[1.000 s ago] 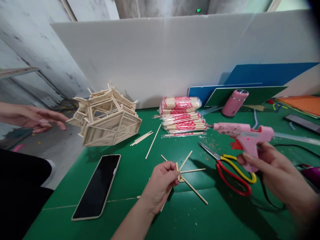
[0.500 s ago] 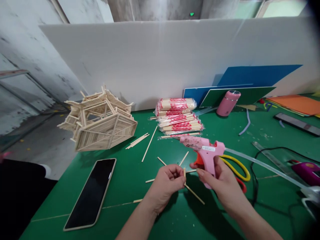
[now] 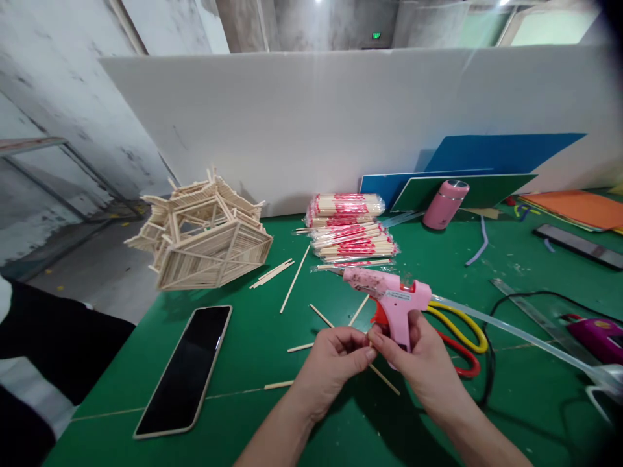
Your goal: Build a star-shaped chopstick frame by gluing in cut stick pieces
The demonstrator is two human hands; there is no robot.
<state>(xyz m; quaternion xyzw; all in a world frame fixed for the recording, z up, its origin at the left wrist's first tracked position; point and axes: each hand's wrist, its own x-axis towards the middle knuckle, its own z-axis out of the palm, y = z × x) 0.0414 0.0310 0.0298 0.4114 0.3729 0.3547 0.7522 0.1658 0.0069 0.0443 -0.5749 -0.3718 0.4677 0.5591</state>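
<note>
left hand (image 3: 335, 355): just left of the glue gun (image 3: 389, 295), fingertips pinched narrow on a short stick (image 3: 368, 336), barely showing | right hand (image 3: 421, 360): wrapped round the gun's handle, nozzle level, likely for steadiness | scissors (image 3: 462, 332): flat beneath the gun's rear

craft workshop | green table (image 3: 341, 428), stick model (image 3: 204, 237), chopstick packs (image 3: 353, 230), glue gun (image 3: 389, 298) (bare concrete walls)

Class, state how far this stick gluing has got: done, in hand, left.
Done: a stick house lies assembled. In hand: the left hand pinches a short stick; the right hand holds the glue gun. Left: loose sticks and wrapped bundles lie unused.
</note>
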